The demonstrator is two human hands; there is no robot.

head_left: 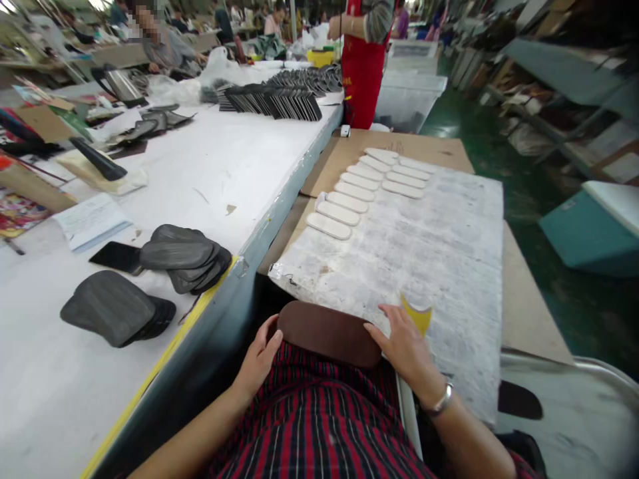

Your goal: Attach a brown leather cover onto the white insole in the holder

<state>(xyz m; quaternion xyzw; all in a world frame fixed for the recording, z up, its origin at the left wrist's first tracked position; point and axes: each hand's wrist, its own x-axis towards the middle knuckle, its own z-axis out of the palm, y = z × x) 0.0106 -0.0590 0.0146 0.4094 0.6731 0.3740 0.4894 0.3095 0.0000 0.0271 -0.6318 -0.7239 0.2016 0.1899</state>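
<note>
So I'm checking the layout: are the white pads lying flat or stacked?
Flat. The white pads lie singly in two rows on the white board, none atop another.
</note>
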